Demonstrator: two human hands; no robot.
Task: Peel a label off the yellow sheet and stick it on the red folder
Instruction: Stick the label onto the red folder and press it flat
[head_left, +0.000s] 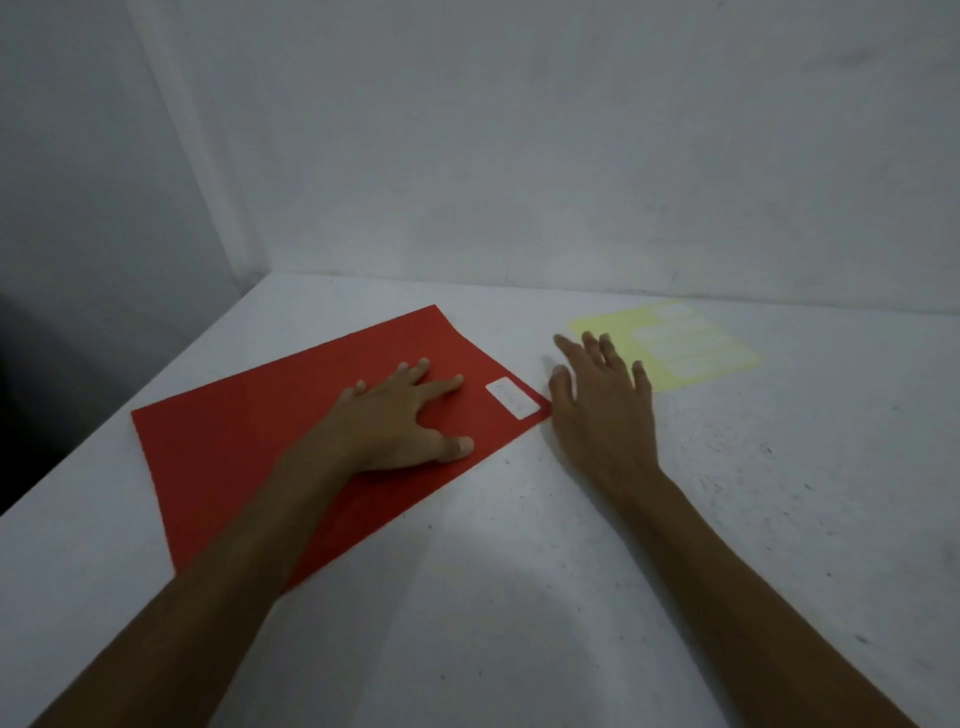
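Observation:
The red folder (249, 431) lies flat and skewed on the white table, left of centre. A white label (512, 398) is stuck near its right corner. My left hand (400, 415) rests palm down on the folder, fingers spread, just left of the label. My right hand (602, 400) hovers or rests over the table between the folder's corner and the yellow sheet (696, 358), fingers apart, holding nothing. The yellow sheet lies at the back right with several white labels on it; my fingers cover its near left edge.
The white speckled table (519, 597) meets a grey wall (519, 156) at the back. Its left edge (119, 395) runs diagonally, with dark space beyond it.

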